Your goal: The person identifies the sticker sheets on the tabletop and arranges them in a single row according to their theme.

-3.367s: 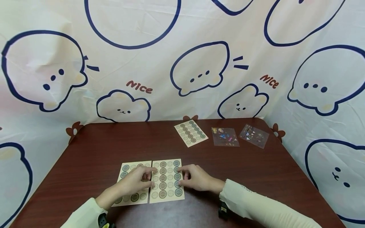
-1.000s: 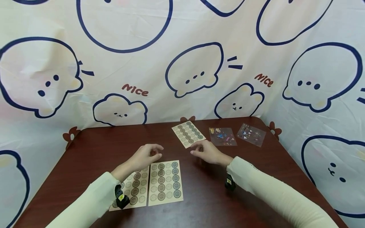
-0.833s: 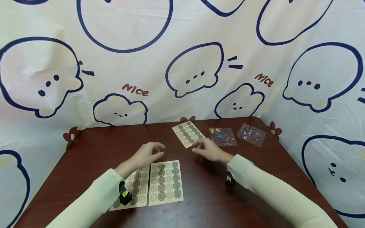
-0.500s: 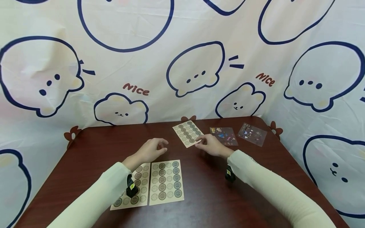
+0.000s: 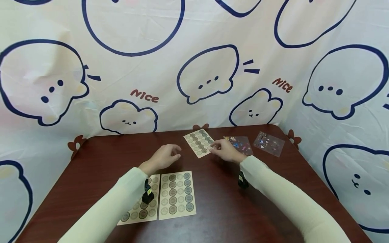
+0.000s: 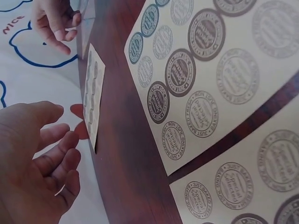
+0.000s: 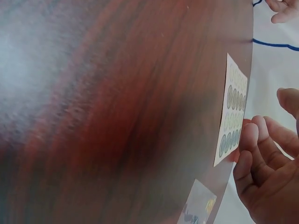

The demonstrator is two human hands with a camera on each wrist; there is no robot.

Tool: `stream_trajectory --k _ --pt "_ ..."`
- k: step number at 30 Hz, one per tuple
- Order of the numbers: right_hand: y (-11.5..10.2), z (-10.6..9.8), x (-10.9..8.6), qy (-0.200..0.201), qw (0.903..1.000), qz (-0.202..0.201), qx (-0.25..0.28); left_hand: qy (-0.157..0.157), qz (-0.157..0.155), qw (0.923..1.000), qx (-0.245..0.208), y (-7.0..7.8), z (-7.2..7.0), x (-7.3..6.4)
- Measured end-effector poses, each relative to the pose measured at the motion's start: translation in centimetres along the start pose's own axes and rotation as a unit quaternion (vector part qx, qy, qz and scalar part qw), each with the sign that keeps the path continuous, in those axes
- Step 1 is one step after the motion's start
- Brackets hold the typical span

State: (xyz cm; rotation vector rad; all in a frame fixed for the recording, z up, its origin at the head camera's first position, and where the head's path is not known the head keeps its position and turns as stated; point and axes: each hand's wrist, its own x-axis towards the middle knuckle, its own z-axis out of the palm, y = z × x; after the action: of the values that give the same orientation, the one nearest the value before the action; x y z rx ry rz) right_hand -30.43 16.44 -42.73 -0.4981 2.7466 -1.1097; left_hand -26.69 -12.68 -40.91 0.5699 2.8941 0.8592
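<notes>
My right hand (image 5: 226,151) hovers at the right edge of a cream sheet of round stickers (image 5: 197,142), lying tilted at the table's far side. Its fingers are loosely curled; in the right wrist view, nothing shows between the fingers of that hand (image 7: 268,168). To the left of this sheet my left hand (image 5: 164,157) is held above the table, fingers relaxed, holding nothing. Two more sticker sheets lie side by side nearer me: the right sheet (image 5: 177,195) is fully visible, while my left forearm covers much of the left sheet (image 5: 143,214).
Two transparent sheets with small coloured pictures lie at the back right; my right hand partly covers the nearer clear sheet (image 5: 243,143), and the other clear sheet (image 5: 269,144) is beside it. Behind the dark wooden table (image 5: 231,209) hangs a printed cloth (image 5: 170,114).
Both hands have left the near right sticker sheet and moved away from me. Lately the right hand has drawn up to the far sheet's edge, and the left has shifted forward and right.
</notes>
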Motion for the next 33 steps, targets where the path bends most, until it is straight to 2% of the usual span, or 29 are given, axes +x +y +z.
stream_trajectory --k 7,11,19,25,33 --pt "0.2 -0.1 1.1 0.016 0.9999 -0.004 0.003 -0.007 -0.026 0.9993 0.027 -0.3 0.5 1.2" --pt "0.3 -0.1 1.9 0.024 0.9996 -0.002 -0.016 -0.007 -0.042 0.9987 0.027 -0.3 0.7 1.9" --pt "0.0 -0.8 2.5 0.023 0.9969 0.048 -0.058 -0.014 -0.055 0.9981 0.025 0.1 1.6 3.2" --pt "0.0 -0.7 2.7 0.01 0.9958 0.07 -0.059 -0.018 -0.059 0.9979 0.017 0.3 2.4 3.4" --pt "0.5 0.0 2.7 -0.009 0.9957 0.073 -0.057 -0.028 -0.064 0.9975 0.002 0.8 3.0 3.1"
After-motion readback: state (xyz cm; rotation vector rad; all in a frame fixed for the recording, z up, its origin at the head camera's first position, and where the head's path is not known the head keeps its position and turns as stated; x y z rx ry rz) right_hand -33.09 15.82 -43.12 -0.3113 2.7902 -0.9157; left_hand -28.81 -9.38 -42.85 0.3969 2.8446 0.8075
